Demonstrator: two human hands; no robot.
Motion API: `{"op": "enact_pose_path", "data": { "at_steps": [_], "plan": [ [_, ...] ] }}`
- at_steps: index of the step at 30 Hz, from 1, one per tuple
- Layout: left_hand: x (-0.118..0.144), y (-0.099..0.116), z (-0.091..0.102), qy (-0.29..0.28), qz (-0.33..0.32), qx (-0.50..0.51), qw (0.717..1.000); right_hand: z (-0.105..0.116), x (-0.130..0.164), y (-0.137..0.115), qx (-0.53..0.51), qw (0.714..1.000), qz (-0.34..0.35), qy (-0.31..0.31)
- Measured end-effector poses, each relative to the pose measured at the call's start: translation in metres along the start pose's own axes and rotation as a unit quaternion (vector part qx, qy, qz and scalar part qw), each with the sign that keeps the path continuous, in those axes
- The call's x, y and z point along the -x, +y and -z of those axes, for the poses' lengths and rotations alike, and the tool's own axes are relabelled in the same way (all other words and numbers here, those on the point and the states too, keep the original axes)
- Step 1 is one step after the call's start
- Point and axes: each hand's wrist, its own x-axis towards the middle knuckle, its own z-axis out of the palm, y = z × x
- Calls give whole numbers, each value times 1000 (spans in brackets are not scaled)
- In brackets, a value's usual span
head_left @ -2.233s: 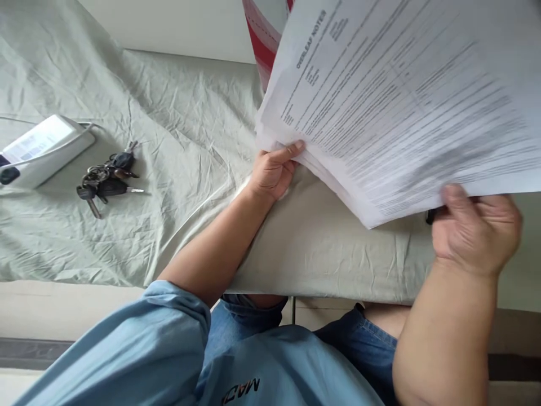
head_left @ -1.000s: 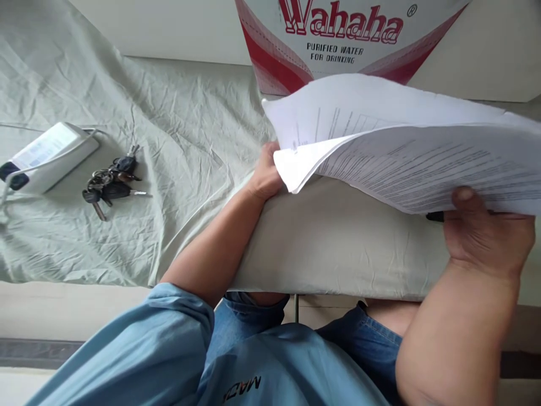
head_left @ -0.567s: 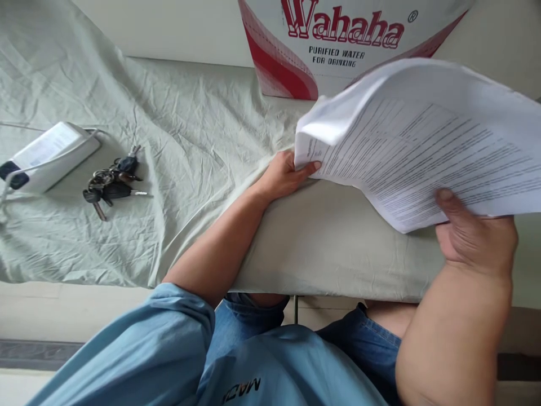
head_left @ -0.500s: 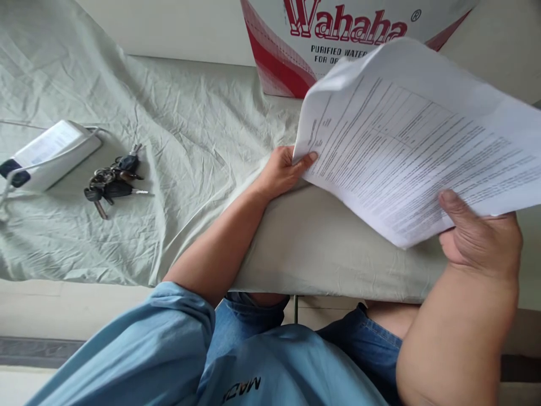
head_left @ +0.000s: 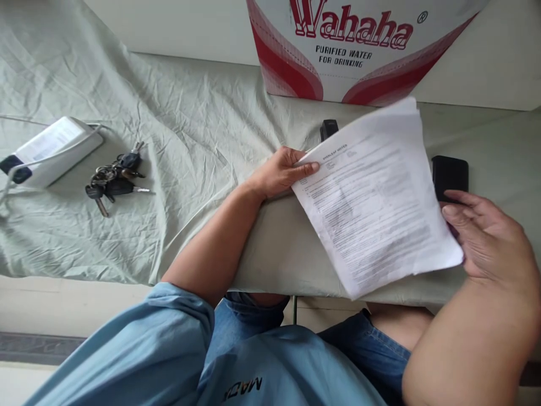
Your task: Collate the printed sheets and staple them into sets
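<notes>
Papers: a sheaf of printed sheets (head_left: 372,197) lies tilted on the cloth-covered table (head_left: 203,129), its near corner jutting past the table edge.
Left hand (head_left: 281,172): pinches the sheaf's top-left corner, thumb on the printed face, fingers under it.
Right hand (head_left: 486,237): spread, fingers loose, touching the sheaf's right edge without gripping.
Phone: a black phone (head_left: 449,176) lies just beyond the right hand.
Small black object (head_left: 328,128): partly hidden behind the sheaf's far edge.
Left side: a key bunch (head_left: 112,177) beside a white power strip (head_left: 48,149).
Back: a Wahaha water carton (head_left: 355,51).
</notes>
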Motion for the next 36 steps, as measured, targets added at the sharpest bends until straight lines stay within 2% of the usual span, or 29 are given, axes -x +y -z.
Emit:
{"op": "enact_pose_path", "data": {
  "at_steps": [3,5,8,12,17,22,26,32,36],
  "plan": [
    [5,14,1,-62,35,-62,996,-1,9,-5,28,995,-30,-95],
    [5,18,1,-86,32,-118,989,-9,16,-7,41,988,-28,-150],
    [3,18,-2,-97,15,-168,981,-26,21,-6,19,983,2,-180],
    [1,16,-7,-59,-11,-167,984,-39,17,2,44,989,48,-134],
    [-4,8,-12,4,-12,-135,991,-32,7,7,112,990,36,-80],
    [-11,-2,-19,68,-8,-102,992,-29,4,8,195,977,10,-88],
    [-13,-2,-25,108,-20,-139,984,-32,1,8,247,963,2,-105],
    [-14,-9,-33,180,-58,-185,964,-41,2,4,212,975,9,-73],
    [-15,-15,-33,186,-76,-196,960,-45,3,0,217,974,1,-61]
  ]
}}
